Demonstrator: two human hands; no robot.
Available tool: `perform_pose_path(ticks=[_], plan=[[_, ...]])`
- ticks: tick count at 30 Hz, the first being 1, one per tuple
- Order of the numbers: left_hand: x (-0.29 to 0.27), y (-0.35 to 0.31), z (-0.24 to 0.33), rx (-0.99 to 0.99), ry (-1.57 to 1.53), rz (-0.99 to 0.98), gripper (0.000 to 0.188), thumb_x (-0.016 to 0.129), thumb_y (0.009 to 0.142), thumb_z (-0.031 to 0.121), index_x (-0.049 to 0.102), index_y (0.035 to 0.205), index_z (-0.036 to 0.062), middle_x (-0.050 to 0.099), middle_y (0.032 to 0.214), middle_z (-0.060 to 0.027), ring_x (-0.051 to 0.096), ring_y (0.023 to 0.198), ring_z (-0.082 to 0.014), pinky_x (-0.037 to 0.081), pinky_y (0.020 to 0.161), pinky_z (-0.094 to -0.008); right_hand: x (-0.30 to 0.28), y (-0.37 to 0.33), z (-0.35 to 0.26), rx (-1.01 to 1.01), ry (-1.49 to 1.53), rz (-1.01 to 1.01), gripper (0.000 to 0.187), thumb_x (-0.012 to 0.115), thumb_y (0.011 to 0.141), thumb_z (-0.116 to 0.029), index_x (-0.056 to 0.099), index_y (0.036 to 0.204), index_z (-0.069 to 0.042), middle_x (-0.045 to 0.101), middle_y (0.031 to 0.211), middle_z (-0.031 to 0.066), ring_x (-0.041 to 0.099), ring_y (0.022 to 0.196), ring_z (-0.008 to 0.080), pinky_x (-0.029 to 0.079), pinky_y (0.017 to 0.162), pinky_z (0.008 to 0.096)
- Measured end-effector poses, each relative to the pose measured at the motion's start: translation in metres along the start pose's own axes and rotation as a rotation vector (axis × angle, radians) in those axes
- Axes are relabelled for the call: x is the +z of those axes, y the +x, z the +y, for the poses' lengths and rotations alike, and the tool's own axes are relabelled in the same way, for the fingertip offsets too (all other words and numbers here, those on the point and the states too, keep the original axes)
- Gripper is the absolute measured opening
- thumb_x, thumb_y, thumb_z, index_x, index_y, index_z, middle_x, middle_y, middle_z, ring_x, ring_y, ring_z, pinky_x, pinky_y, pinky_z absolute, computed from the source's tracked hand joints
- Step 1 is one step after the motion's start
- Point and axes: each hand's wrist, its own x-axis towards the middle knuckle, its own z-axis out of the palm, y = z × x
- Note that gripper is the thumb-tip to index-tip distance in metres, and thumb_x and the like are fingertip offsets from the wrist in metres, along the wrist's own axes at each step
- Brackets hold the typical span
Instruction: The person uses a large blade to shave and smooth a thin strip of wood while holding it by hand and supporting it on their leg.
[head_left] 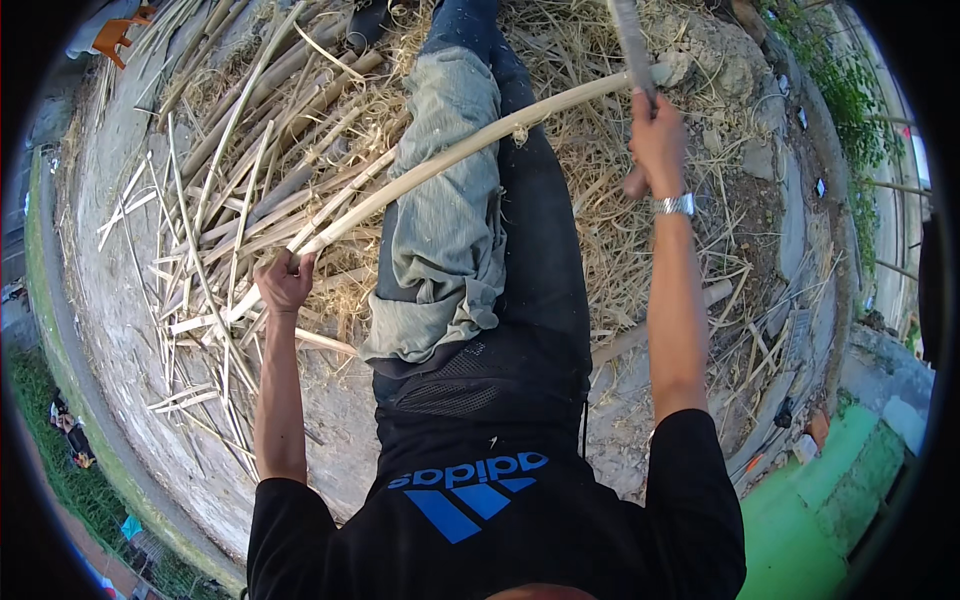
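Note:
A long, pale bamboo-like pole (450,155) lies slantwise across my legs, its far end toward the upper right. My left hand (285,283) is closed round its near end at the left. My right hand (658,140), with a metal watch at the wrist, grips a machete-like long knife (630,40). The knife's blade points up and away, crossing close by the pole's far end, and is smeared by motion; whether it touches the pole I cannot tell. The brown handle end sticks out below the fist. A grey-green cloth (445,210) covers one leg under the pole.
Cut poles and thin split strips (240,200) lie in a heap on the left. Curly shavings (620,240) cover the ground round my legs. At the upper right is a pale lump (715,65) of stone or earth. An orange chair (115,40) stands far left.

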Motion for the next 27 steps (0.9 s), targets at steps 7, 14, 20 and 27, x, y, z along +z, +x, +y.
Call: perform_pose_path(ticks=[7,14,20,27], plan=[[-0.01,-0.001,-0.007,0.069,0.044,0.051,0.054,0.081,0.088,0.043,0.048,0.061,0.0097,0.048,0.049,-0.0077,0.053,0.044,-0.0294,0.043,0.046,-0.038,0.007,-0.046,-0.039,-0.252,-0.042,-0.09,0.036,0.06,0.103,-0.035,0.068,0.093,-0.002,0.066,0.065,0.0143,0.063,0.055,0.0341,0.048,0.055,0.0426],[-0.002,0.009,0.007,0.067,0.018,0.019,0.054,0.082,0.087,0.041,0.048,0.06,0.0091,0.046,0.048,-0.0096,0.05,0.043,-0.0324,0.042,0.046,-0.0387,0.015,-0.025,0.0,-0.095,-0.05,-0.052,0.04,0.058,0.104,-0.039,0.068,0.094,-0.001,0.068,0.07,0.0174,0.066,0.06,0.0364,0.05,0.057,0.046],[-0.029,0.012,0.018,-0.153,-0.037,-0.275,0.062,0.075,0.09,0.054,0.056,0.061,0.0028,0.045,0.047,-0.0109,0.044,0.042,-0.0269,0.038,0.046,-0.0408,0.034,-0.104,-0.043,-0.355,0.053,-0.204,0.035,0.064,0.102,-0.034,0.062,0.087,-0.002,0.062,0.06,0.0146,0.062,0.054,0.0368,0.043,0.051,0.047],[-0.018,0.023,0.027,-0.214,-0.128,-0.427,0.07,0.068,0.094,0.061,0.06,0.062,-0.0015,0.043,0.047,-0.0109,0.039,0.043,-0.0215,0.034,0.045,-0.0423,0.001,-0.009,-0.006,-0.133,-0.022,0.224,0.041,0.058,0.105,-0.037,0.064,0.087,0.0,0.063,0.061,0.013,0.06,0.051,0.0314,0.045,0.051,0.0443]])
